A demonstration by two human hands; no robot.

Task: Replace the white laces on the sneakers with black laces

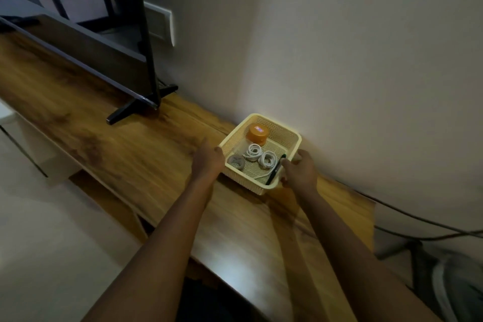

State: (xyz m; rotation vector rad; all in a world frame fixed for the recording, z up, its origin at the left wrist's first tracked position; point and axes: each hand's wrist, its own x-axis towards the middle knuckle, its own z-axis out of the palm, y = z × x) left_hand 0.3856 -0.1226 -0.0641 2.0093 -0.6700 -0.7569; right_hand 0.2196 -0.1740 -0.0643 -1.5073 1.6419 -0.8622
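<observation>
Cream plastic basket [248, 183] stands on the wooden desk [146, 170], close to the wall [339, 81]. My right hand [300, 171] pinches its right wall, thumb inside the rim and fingers outside. My left hand [209, 158] lies against the left wall with the thumb at the rim; if it really grips, I cannot tell. Two white coils [261, 155], laces or cords, lie in the middle of the basket, between an orange-lidded jar [257, 134], a grey tape roll [236, 162] and a dark pen [274, 174].
</observation>
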